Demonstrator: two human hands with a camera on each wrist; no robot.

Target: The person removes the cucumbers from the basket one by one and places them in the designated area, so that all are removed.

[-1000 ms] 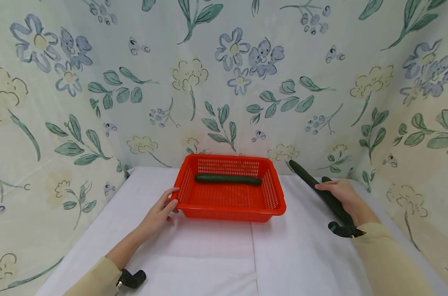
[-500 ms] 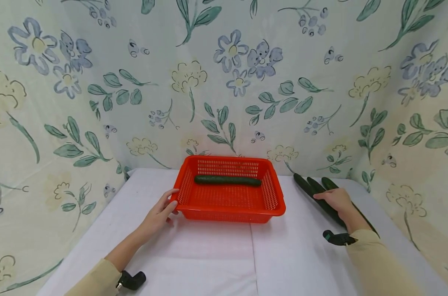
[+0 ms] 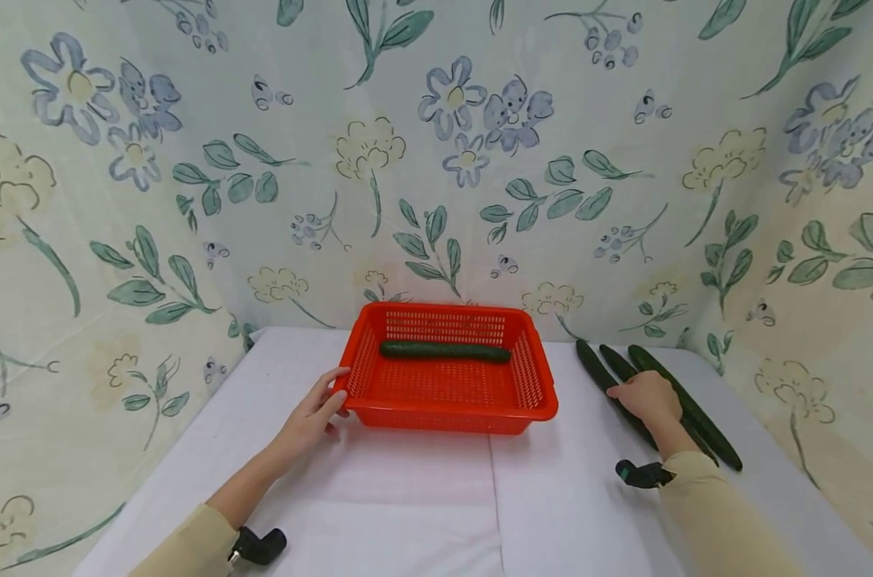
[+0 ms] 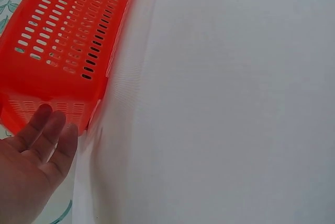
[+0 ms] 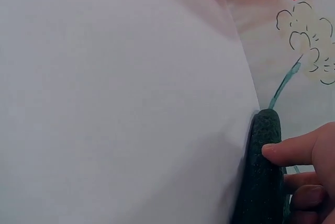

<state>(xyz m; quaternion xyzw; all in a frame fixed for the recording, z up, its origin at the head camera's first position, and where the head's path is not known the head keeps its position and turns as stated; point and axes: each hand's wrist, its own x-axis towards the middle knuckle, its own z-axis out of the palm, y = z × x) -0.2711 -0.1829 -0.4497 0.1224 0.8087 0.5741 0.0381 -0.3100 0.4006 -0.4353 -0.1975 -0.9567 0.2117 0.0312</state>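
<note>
In the head view, a red plastic basket (image 3: 450, 415) stands mid-table with one cucumber (image 3: 443, 350) lying across its inside. My left hand (image 3: 309, 417) holds the basket's left end, thumb over the rim and other fingers below it against the end wall (image 4: 52, 108). To the right, three more cucumbers lie side by side on the table. My right hand (image 3: 648, 398) pinches the leftmost cucumber (image 3: 595, 366). In the right wrist view the thumb presses on this cucumber (image 5: 259, 187), with curled fingers along its far side. The hand partly covers the middle cucumber (image 3: 615, 362).
The rightmost cucumber (image 3: 717, 441) lies beside the middle one, toward the table's right edge. A white cloth (image 3: 422, 513) covers the table. Flower-printed fabric (image 3: 436, 160) hangs behind and at both sides. A black camera mount (image 3: 259, 546) sits on the left wrist, another (image 3: 641, 474) on the right.
My right hand has lowered its cucumber from the air onto the table, left of the other two, then nudged it slightly right. The hand has drawn left and nearer. The left hand and basket stayed still.
</note>
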